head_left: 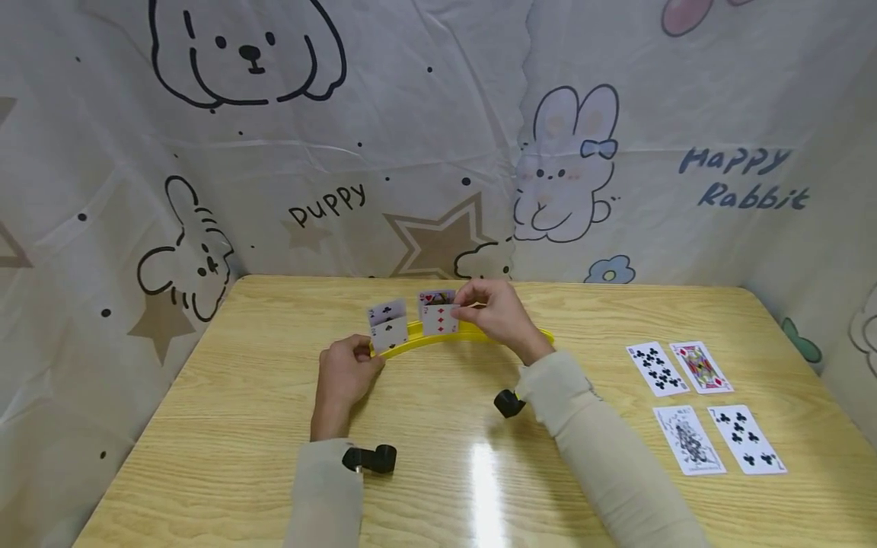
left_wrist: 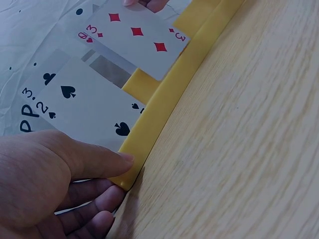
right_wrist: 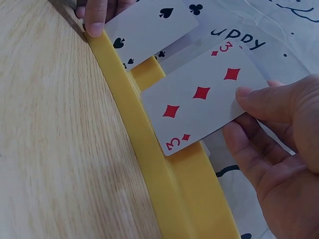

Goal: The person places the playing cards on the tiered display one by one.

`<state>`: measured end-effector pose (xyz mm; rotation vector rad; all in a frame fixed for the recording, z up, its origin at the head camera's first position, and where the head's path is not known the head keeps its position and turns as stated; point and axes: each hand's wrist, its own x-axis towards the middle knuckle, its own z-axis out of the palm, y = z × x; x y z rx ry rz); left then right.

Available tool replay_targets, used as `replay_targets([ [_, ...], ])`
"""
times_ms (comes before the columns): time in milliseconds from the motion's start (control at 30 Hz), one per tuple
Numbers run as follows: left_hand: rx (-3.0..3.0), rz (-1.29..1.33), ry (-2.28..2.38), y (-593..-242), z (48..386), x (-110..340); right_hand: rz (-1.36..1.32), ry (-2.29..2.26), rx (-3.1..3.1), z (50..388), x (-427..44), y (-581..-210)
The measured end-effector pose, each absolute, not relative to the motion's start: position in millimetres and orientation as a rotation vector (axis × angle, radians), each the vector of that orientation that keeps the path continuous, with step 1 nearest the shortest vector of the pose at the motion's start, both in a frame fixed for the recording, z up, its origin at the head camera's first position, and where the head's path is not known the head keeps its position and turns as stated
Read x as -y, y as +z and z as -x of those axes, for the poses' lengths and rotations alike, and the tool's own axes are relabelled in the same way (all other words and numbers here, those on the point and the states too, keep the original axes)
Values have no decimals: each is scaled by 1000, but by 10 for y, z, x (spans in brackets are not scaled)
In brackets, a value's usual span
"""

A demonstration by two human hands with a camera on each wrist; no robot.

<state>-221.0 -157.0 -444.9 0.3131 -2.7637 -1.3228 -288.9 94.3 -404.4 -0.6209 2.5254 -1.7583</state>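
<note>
A curved yellow card holder stands toward the back of the table. My left hand grips its left end, thumb on the front edge and fingers beneath, as the left wrist view shows. Close to that hand, a two of spades stands in the holder, with a three of clubs behind it. My right hand pinches the right edge of a three of diamonds, whose lower edge is at the holder's front slot. Behind it rises a queen of hearts, mostly covered.
At the table's right lie four separate cards face up: a clubs card, a diamonds face card, a joker and a seven of clubs. A printed cloth hangs behind the wooden table.
</note>
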Motion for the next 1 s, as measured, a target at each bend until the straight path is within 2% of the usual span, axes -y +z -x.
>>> replay_targets([
  [1000, 2763, -293, -1304, -4460, 2212, 1566, 599, -1721, -2544, 2903, -916, -4176],
])
